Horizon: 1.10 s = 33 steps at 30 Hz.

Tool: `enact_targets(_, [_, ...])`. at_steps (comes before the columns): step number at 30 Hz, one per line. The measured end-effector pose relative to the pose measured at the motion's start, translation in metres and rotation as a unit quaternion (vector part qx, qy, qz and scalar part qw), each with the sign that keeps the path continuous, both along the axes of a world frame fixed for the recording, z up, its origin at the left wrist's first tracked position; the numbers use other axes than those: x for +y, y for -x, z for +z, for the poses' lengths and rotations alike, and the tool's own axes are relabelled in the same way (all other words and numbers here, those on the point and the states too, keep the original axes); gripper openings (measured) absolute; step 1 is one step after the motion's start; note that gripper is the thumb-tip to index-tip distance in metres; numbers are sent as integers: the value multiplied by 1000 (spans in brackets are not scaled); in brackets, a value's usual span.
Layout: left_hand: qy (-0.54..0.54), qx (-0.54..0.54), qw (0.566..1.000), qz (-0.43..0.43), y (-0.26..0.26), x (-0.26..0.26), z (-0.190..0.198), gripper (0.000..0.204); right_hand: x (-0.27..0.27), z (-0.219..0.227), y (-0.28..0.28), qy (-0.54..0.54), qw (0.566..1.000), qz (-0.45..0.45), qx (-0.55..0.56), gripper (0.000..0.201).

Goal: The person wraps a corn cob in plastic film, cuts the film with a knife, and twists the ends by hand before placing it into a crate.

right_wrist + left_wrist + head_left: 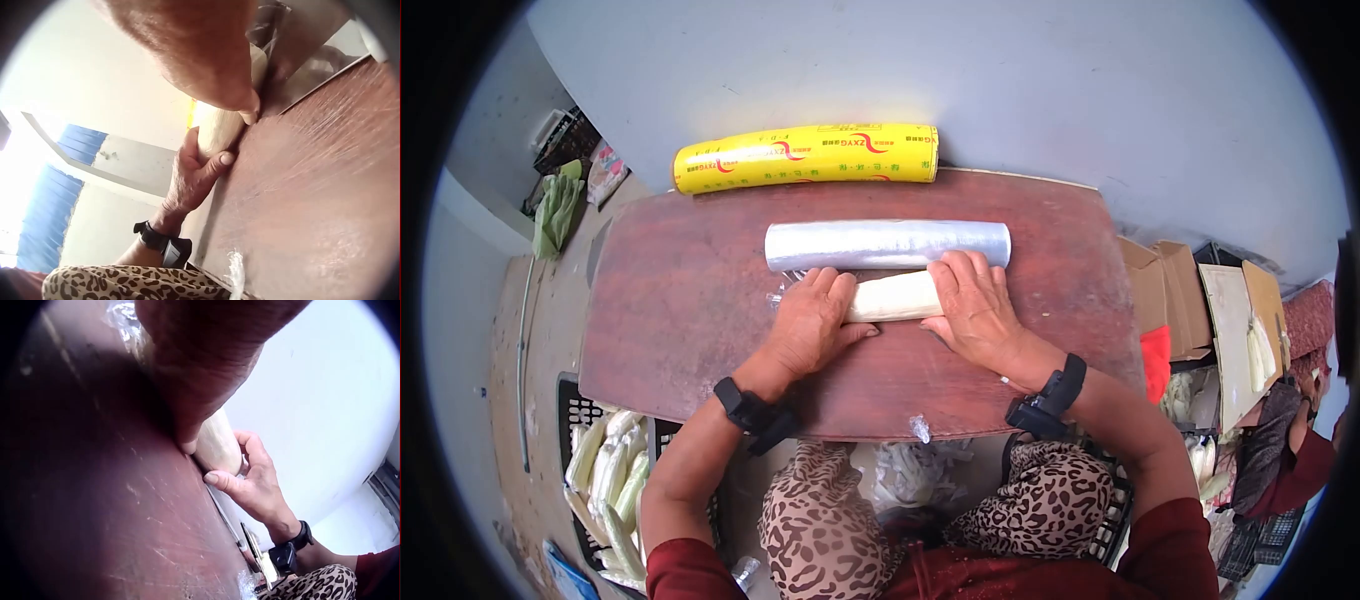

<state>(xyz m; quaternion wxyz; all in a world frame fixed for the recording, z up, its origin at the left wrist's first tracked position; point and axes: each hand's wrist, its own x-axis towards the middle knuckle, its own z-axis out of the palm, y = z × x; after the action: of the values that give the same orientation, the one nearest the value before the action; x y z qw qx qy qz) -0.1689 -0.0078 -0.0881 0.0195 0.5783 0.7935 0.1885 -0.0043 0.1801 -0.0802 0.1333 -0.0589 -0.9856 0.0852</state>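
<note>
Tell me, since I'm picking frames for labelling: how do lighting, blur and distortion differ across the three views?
Head view: sharp, evenly lit, fisheye-bent, dark corners; glare on the clear plastic film roll. Left wrist view: left hand fills the frame, blurred; brown wooden table shadowed, wall overexposed. Right wrist view: right hand close and soft, background washed out, pale cream cob bright.

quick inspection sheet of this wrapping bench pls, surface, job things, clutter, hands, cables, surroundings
surface: brown wooden table, scratched and worn.
job's things: pale corn cob lying across the table; clear cling film roll just behind it; yellow boxed film roll at the far edge.
clutter: scrap of film at the near edge.
grippers: left hand and right hand each curl round one end of the cob.
cables: nothing seen.
surroundings: black crate of wrapped cobs on the floor to the left; cardboard boxes to the right; white wall behind.
</note>
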Motion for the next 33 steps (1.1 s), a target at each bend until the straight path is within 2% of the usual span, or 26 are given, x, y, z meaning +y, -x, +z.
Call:
enact_targets(6, [29, -21, 999, 2, 8, -6, -2, 58, 5, 6, 4, -18, 999, 25, -21, 67])
enact_targets(9, [72, -32, 997, 1, 8, -10, 3, 59, 4, 3, -1, -86, 995, 42, -15, 55])
enact_targets(19, [182, -61, 981, 26, -1, -29, 16, 66, -3, 13, -22, -88, 993, 72, -32, 52])
enact_targets(24, [221, -73, 971, 46, 5, -35, 23, 55, 1, 14, -22, -66, 994, 80, -29, 50])
enact_targets(28, [233, -88, 965, 77, 41, -74, 17, 43, 1, 19, -20, -56, 995, 74, -47, 50])
enact_targets(30, [261, -3, 961, 92, 54, -99, 36, 34, 2, 18, -20, -63, 994, 74, -45, 51])
enact_targets(33, [261, 240, 920, 170, 42, -112, 69, 30, 3, 15, -20, -72, 994, 75, -37, 53])
